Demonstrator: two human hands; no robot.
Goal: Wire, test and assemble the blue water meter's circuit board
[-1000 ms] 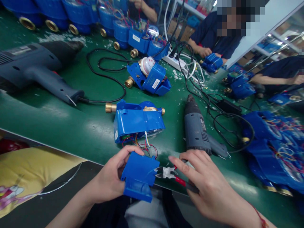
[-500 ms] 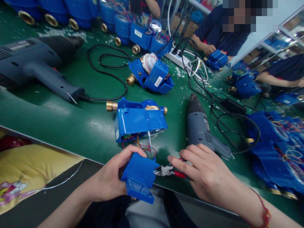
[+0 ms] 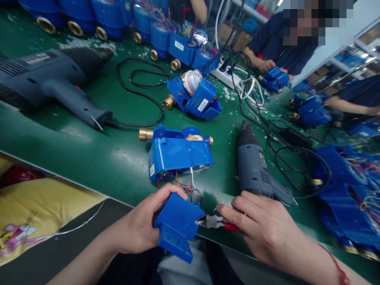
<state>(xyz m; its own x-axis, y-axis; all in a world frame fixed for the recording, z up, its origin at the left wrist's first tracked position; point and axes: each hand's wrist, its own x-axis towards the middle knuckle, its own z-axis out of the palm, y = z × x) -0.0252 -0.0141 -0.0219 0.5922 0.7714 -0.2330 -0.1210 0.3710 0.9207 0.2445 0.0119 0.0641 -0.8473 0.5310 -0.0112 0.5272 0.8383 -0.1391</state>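
Observation:
My left hand [image 3: 139, 225] grips a blue plastic cover [image 3: 181, 217] over the front edge of the bench, its fingers wrapped behind the part. In my right hand [image 3: 264, 225] are diagonal cutting pliers [image 3: 212, 221] with red handles. Their jaw tips meet the right edge of the cover; whether they bite into it I cannot tell. Just beyond lies a blue water meter [image 3: 179, 156] with brass threaded ends. Thin coloured wires [image 3: 190, 185] hang from it toward the cover, and their far ends are hidden.
A heat gun [image 3: 255, 166] lies beyond my right hand, another heat gun [image 3: 59, 83] at the left. A second meter [image 3: 196, 95], a power strip [image 3: 227, 75] and cords lie farther back. More blue meters [image 3: 350, 198] crowd the right side. A co-worker [image 3: 279, 51] handles a meter across the bench.
The whole view has shifted slightly, so things sit a little farther right and lower. Both hands keep their holds, and the pliers stay at the cover's right edge.

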